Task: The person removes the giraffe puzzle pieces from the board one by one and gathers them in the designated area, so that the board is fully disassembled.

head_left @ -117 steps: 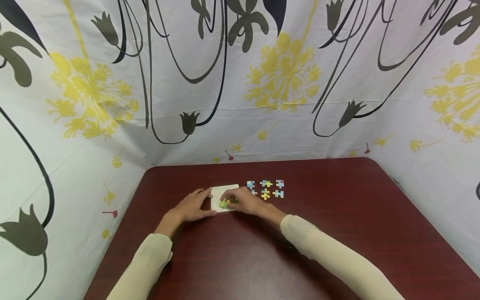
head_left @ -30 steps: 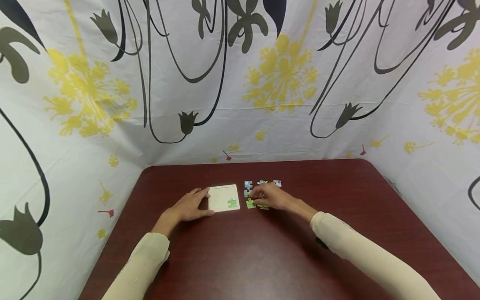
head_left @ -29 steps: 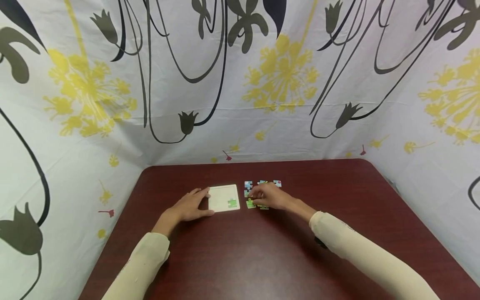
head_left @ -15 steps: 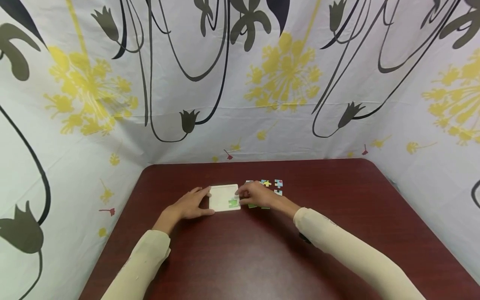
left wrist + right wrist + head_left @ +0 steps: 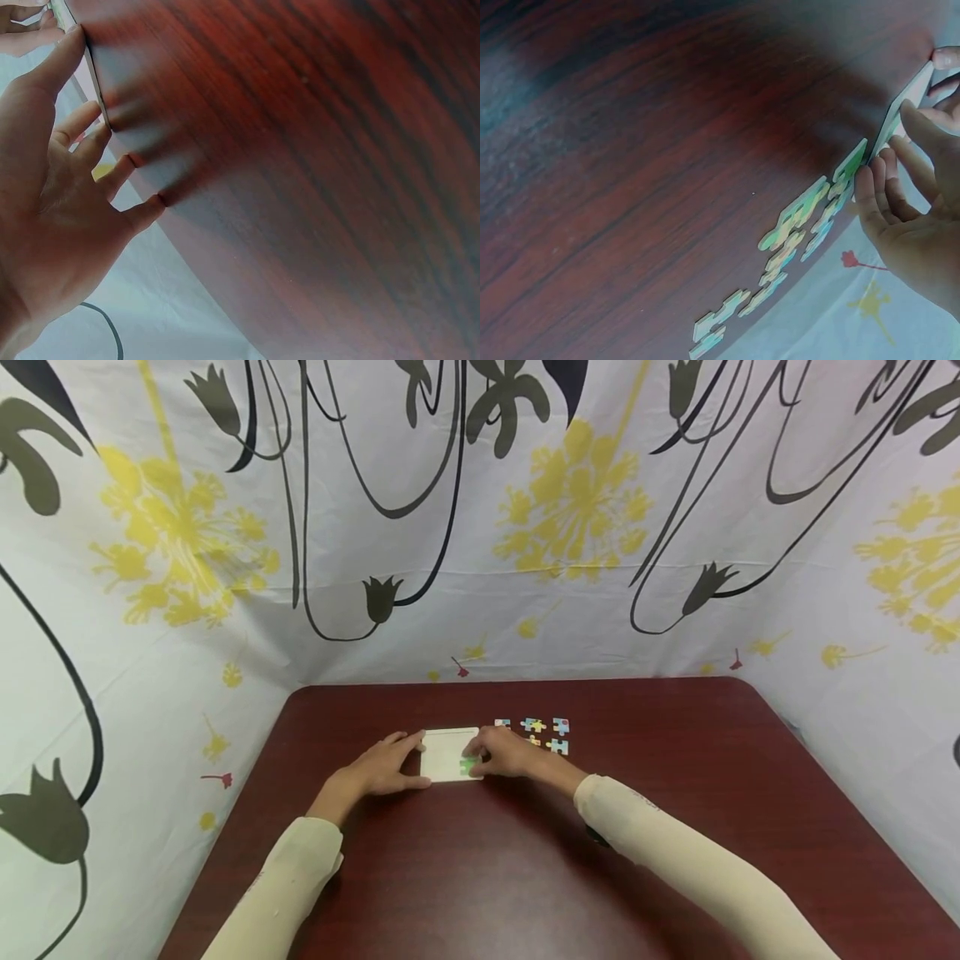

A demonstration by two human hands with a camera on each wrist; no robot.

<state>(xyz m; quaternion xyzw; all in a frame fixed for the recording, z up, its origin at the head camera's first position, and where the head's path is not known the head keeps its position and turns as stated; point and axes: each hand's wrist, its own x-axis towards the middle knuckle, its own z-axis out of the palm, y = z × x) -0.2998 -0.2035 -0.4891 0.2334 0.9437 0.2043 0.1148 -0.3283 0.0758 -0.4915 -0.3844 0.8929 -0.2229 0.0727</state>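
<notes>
A shallow white puzzle tray point(image 5: 441, 753) lies flat on the dark red table. A green puzzle piece point(image 5: 467, 767) sits in its front right corner. My left hand point(image 5: 384, 768) spans the tray's left side, thumb near the front corner and fingers extended; in the left wrist view, fingertips touch the tray edge point(image 5: 95, 79) and the table. Over the tray's right side, my right hand point(image 5: 504, 752) has thumb and fingers bent together, pinching a puzzle piece that is mostly hidden by them. The right wrist view shows the right thumb point(image 5: 922, 124) over the tray.
Several loose puzzle pieces point(image 5: 557, 746) lie in rows right of the tray, some behind my right hand; the right wrist view shows green ones point(image 5: 799, 206) beside the tray. A patterned white cloth point(image 5: 450, 643) hangs behind the table's point(image 5: 645, 727) far edge.
My right hand first left the tray for the loose pieces, then came back leftward over the tray's right side. My left hand has stayed at the tray's left edge.
</notes>
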